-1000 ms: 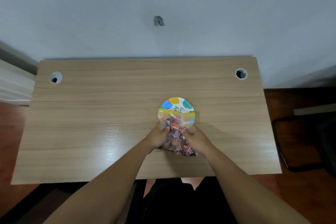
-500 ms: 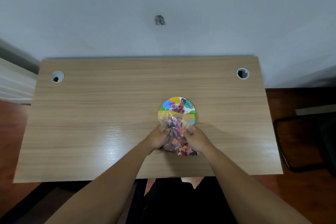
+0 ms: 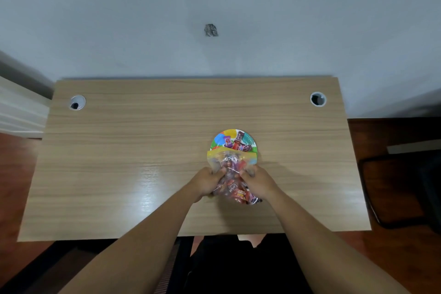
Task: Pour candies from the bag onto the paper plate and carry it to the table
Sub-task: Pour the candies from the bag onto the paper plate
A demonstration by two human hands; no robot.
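Left hand (image 3: 207, 180): it was closed tight on the left side of the bag, about halfway along it
Right hand (image 3: 257, 180): it was closed tight on the right side of the bag, straight across from the other hand
Bag (image 3: 232, 174): a clear plastic bag with a yellow strip at its open end — it ran between the two hands, squeezed thin where they gripped it
Bag's mouth: it pointed away from the person and lay over the near edge of the plate, past the fingers
Bag's bottom: it bulged out behind the hands, closer to the person, full of wrapped sweets
Candies (image 3: 236, 142): a few red and purple ones lay out on the plate, just past the bag's mouth; many more were inside the bag
Paper plate (image 3: 218, 141): small, round and very colorful — it sat flat on the desk, right in front of the hands, with its near part hidden under the bag
Desk (image 3: 143, 150): light wood, with a round hole near each far corner
Wall (image 3: 310, 19): plain and pale, with one small dark mark above the desk
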